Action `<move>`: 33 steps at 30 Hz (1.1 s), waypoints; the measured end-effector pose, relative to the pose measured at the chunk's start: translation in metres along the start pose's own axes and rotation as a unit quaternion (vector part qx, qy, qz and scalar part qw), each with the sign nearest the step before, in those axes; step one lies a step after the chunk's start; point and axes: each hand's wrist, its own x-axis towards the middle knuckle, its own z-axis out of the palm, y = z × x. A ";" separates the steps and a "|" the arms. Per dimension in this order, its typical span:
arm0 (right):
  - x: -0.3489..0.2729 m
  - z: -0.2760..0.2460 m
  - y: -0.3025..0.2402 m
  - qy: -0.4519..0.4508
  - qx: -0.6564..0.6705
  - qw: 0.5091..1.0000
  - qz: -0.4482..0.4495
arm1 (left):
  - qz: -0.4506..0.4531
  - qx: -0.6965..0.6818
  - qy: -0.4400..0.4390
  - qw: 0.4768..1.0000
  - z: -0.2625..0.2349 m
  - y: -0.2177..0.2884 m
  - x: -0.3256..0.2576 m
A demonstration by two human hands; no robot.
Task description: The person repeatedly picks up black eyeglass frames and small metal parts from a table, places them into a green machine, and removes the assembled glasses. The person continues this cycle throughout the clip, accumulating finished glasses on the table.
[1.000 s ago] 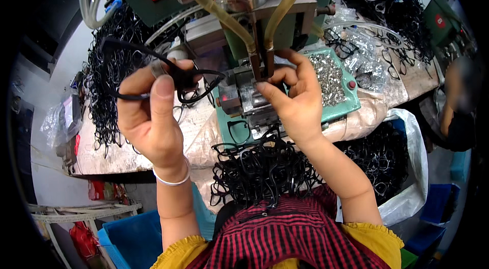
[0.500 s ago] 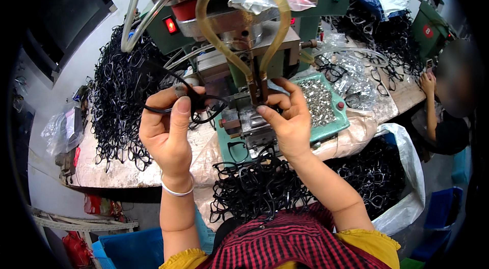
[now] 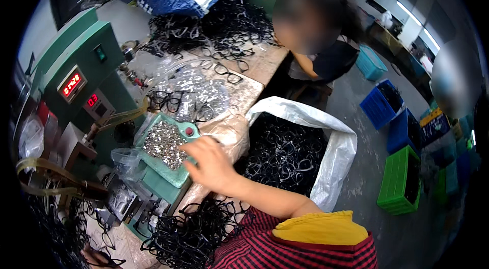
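My right hand (image 3: 210,166) reaches over the right edge of a green tray (image 3: 175,180) heaped with small shiny metal pieces (image 3: 164,145). Its thumb and fingers are apart, with nothing visible between them. At the lower left rim, my left hand (image 3: 94,257) shows only in part, its fingers dim and bent around a black eyeglass frame (image 3: 113,260). Between the hands stands a green machine (image 3: 76,60) with red lit displays, a looped yellowish tube (image 3: 43,163) and a metal fixture (image 3: 121,200).
A pile of black eyeglass frames (image 3: 191,236) lies before me. A white sack (image 3: 338,162) full of frames stands to the right. Beyond the tray are clear plastic bags (image 3: 196,93) and another heap of frames (image 3: 219,24). A co-worker (image 3: 326,60) sits at the far bench; crates (image 3: 400,180) stand on the floor.
The view has swung to the right. My right hand has left the machine's fixture and moved to the tray of metal pieces. My left hand now sits at the lower left rim.
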 end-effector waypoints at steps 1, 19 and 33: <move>-0.001 0.006 0.006 -0.004 -0.035 0.999 0.003 | -0.043 -0.014 -0.009 0.999 -0.017 -0.011 0.004; 0.043 0.060 0.006 0.100 -0.010 0.992 -0.081 | 0.392 0.169 -0.292 0.856 0.161 0.135 -0.059; 0.062 0.045 0.016 -0.016 0.180 0.979 0.092 | 0.375 0.169 -0.379 0.829 0.184 0.128 -0.035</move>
